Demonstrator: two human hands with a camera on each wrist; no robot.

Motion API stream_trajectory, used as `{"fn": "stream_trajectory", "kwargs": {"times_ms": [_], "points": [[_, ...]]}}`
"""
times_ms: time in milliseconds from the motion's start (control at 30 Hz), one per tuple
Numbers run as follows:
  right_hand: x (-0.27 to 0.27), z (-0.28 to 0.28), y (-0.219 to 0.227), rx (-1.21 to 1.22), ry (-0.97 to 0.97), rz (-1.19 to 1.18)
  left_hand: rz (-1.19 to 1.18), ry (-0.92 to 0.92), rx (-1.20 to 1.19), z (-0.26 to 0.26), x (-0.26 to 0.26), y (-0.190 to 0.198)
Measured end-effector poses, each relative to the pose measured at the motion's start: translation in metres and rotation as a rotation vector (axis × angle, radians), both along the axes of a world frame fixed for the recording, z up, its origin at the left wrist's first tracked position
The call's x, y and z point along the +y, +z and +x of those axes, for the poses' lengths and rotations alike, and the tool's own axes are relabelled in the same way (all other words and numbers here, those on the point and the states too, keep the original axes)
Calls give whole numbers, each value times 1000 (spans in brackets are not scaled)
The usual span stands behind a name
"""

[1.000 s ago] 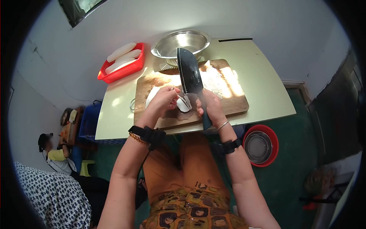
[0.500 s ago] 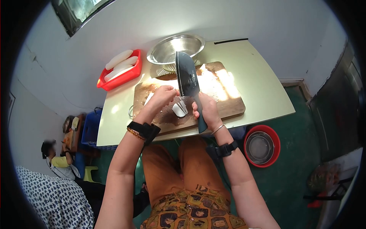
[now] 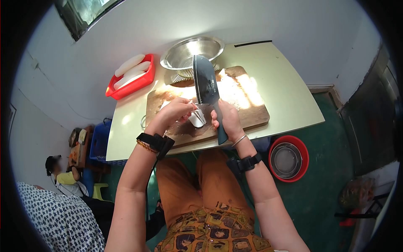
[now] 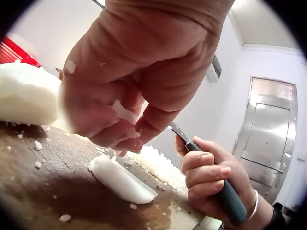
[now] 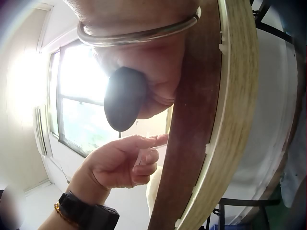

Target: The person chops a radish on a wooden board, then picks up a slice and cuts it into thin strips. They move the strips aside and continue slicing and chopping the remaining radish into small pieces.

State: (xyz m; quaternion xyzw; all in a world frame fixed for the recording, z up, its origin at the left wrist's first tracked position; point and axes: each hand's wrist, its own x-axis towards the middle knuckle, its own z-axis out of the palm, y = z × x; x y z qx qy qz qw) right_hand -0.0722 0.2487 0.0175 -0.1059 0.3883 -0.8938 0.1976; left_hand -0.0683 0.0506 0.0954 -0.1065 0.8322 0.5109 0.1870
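My right hand (image 3: 229, 119) grips the dark handle of a cleaver (image 3: 205, 80), its broad black blade raised and pointing away from me. My left hand (image 3: 176, 111) is beside the blade, fingers curled, pinching a thin strip of white radish at the fingertips. Small white bits stick to its skin. Under those fingers a cut piece of white radish (image 4: 122, 181) lies on the wooden cutting board (image 3: 256, 119). A larger peeled radish (image 4: 29, 93) rests at the board's left, mostly hidden by my left arm in the head view. Finely chopped radish (image 4: 158, 165) is spread farther back.
Behind the board stands a steel basin (image 3: 192, 52). A red basket (image 3: 132, 87) with several peeled radishes is at the table's back left. On the floor at right sits a red tub (image 3: 305, 159) with a sieve. Another person (image 3: 63, 214) is close at left.
My left hand has pulled back slightly from the blade and come down over the cut radish piece. The cleaver stays raised in my right hand. The head view has shifted a little.
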Motion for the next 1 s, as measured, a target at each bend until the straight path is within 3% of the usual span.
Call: {"fn": "stream_trajectory", "kwargs": {"times_ms": [500,900,1000], "points": [[1,1,0,-1,15,-9,-89,-71,-32,-2,13,-2],[2,4,3,5,7,33,-30,90,74,-8,10,-15],[2,4,2,8,9,36,-167,185,154,-1,26,-6]]}}
